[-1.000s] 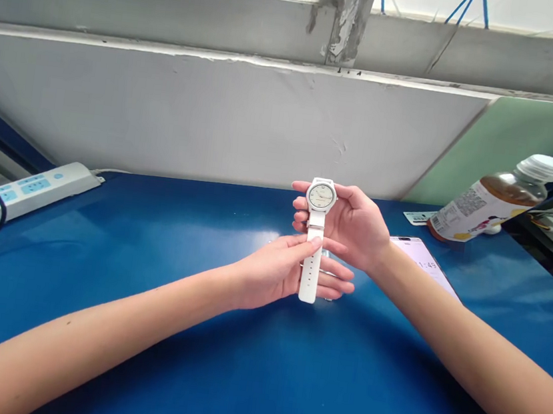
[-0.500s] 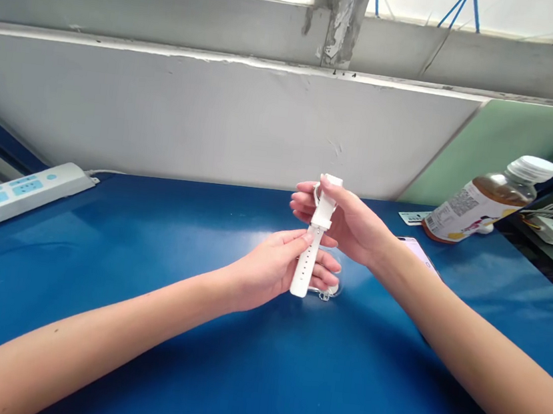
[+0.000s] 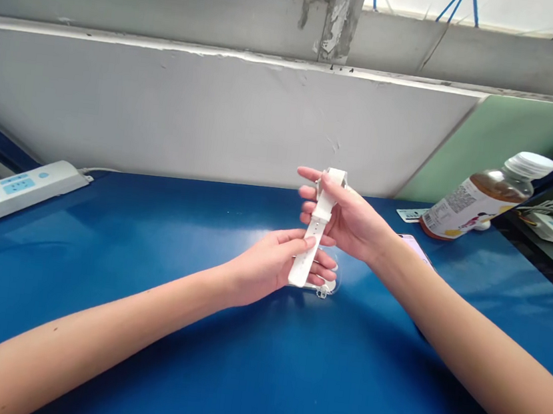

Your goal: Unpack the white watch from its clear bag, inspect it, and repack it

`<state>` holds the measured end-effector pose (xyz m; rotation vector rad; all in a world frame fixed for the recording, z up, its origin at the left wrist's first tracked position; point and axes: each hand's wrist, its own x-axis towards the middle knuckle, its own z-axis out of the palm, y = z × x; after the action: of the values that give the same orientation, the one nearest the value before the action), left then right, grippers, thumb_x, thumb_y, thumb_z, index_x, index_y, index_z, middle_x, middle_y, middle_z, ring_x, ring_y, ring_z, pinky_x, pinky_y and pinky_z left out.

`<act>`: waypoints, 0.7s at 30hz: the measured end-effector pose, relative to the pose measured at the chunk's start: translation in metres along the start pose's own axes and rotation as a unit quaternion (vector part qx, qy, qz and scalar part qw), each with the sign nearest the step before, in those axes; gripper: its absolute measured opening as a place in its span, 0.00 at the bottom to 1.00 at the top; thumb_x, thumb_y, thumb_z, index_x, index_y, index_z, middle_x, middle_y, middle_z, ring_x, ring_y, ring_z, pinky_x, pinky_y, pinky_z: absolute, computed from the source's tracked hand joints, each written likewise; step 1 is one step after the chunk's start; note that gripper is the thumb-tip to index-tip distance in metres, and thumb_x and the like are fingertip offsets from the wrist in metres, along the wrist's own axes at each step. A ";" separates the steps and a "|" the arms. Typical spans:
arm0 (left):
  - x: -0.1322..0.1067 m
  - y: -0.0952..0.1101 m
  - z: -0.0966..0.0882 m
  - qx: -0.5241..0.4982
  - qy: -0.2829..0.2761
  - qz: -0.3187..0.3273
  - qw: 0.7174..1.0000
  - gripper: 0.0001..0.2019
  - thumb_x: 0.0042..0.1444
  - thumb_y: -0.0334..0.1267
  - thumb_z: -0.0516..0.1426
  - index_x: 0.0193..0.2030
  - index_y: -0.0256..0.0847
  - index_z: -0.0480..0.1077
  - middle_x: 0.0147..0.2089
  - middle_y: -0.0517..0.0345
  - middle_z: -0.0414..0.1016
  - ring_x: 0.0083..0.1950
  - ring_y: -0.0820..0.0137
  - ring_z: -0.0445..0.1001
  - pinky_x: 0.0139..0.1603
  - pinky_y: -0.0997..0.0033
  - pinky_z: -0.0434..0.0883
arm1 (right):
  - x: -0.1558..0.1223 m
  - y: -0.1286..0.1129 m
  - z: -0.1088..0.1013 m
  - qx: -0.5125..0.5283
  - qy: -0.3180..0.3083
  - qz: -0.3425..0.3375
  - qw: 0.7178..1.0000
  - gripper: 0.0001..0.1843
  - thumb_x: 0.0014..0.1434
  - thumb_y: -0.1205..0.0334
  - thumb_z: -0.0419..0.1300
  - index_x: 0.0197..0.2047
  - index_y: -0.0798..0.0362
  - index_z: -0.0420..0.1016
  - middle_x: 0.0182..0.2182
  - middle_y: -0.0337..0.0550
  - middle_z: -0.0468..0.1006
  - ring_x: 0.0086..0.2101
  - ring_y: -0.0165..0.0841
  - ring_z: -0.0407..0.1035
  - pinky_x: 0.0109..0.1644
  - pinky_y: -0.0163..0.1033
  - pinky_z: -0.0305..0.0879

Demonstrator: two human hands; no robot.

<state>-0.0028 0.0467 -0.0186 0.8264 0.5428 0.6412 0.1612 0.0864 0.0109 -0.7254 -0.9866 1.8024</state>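
A white wristwatch (image 3: pixel 315 228) is held upright above the blue table (image 3: pixel 177 235), its strap side turned toward me and its dial facing away. My right hand (image 3: pixel 350 219) grips the watch's upper part, thumb pressed on top. My left hand (image 3: pixel 274 264) pinches the lower strap between thumb and fingers. Under the hands a small clear stand (image 3: pixel 325 289) rests on the table, partly hidden.
A white power strip (image 3: pixel 6 191) with a black cable lies at the far left. At the right stand a tilted bottle of brown drink (image 3: pixel 484 199), a small card (image 3: pixel 409 214) and a phone (image 3: pixel 415 246) partly behind my right forearm. A white wall panel closes the back.
The watch has been turned about its length: a second ago its dial faced me, now only the strap's back and the case edge show. Both hands stayed in place.
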 end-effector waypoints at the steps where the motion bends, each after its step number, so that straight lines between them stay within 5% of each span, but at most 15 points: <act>1: -0.001 0.000 0.000 -0.006 -0.013 -0.008 1.000 0.15 0.64 0.43 0.60 0.48 0.31 0.73 0.39 0.47 0.78 0.40 0.63 0.79 0.47 0.62 0.73 | 0.002 -0.002 -0.003 0.008 0.016 -0.024 1.000 0.14 0.67 0.51 0.57 0.50 0.48 0.75 0.29 0.34 0.78 0.25 0.27 0.70 0.36 0.35 0.72; 4: -0.006 -0.003 0.004 -0.019 -0.067 -0.030 0.997 0.25 0.62 0.51 0.61 0.55 0.31 0.70 0.46 0.39 0.79 0.45 0.58 0.80 0.48 0.60 0.73 | 0.005 -0.011 -0.012 0.022 0.054 -0.084 0.995 0.23 0.67 0.42 0.50 0.46 0.50 0.75 0.23 0.35 0.71 0.23 0.30 0.66 0.36 0.39 0.71; 7: -0.010 -0.004 0.009 -0.021 -0.066 -0.030 0.997 0.30 0.60 0.48 0.64 0.64 0.36 0.62 0.58 0.34 0.73 0.52 0.52 0.79 0.52 0.54 0.72 | 0.006 -0.018 -0.015 0.053 0.080 -0.114 0.989 0.17 0.67 0.53 0.48 0.43 0.51 0.75 0.25 0.37 0.71 0.26 0.30 0.67 0.40 0.39 0.71; 12: -0.005 0.013 0.003 -0.022 0.003 0.051 0.998 0.19 0.62 0.38 0.61 0.58 0.35 0.69 0.65 0.38 0.67 0.59 0.52 0.74 0.58 0.54 0.70 | 0.002 -0.008 0.002 -0.004 0.056 -0.133 0.990 0.06 0.59 0.61 0.64 0.41 0.48 0.76 0.31 0.35 0.76 0.34 0.29 0.72 0.48 0.38 0.71; 15: -0.002 0.028 -0.008 0.048 0.024 0.045 0.998 0.15 0.62 0.37 0.62 0.54 0.36 0.73 0.57 0.41 0.74 0.49 0.59 0.78 0.47 0.60 0.75 | -0.002 0.002 0.012 -0.075 0.056 -0.154 0.984 0.10 0.55 0.57 0.70 0.40 0.48 0.78 0.35 0.38 0.79 0.38 0.33 0.74 0.48 0.41 0.71; 18: -0.002 0.032 -0.015 0.096 0.040 0.052 0.993 0.13 0.60 0.36 0.64 0.50 0.35 0.75 0.40 0.52 0.76 0.37 0.70 0.76 0.44 0.66 0.73 | -0.003 0.006 0.014 -0.150 0.079 -0.212 0.962 0.08 0.57 0.56 0.69 0.40 0.47 0.81 0.40 0.39 0.81 0.44 0.34 0.73 0.52 0.41 0.68; 21: -0.004 0.027 -0.014 0.123 0.030 0.049 0.991 0.13 0.60 0.40 0.64 0.47 0.33 0.75 0.34 0.56 0.74 0.34 0.72 0.75 0.43 0.67 0.73 | -0.002 0.008 0.010 -0.176 0.067 -0.192 0.963 0.08 0.58 0.56 0.67 0.40 0.47 0.82 0.43 0.40 0.81 0.45 0.34 0.73 0.51 0.41 0.69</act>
<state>-0.0231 0.0647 -0.0041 1.0730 0.6478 0.6994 0.1505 0.0799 0.0088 -0.7952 -1.2749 1.2413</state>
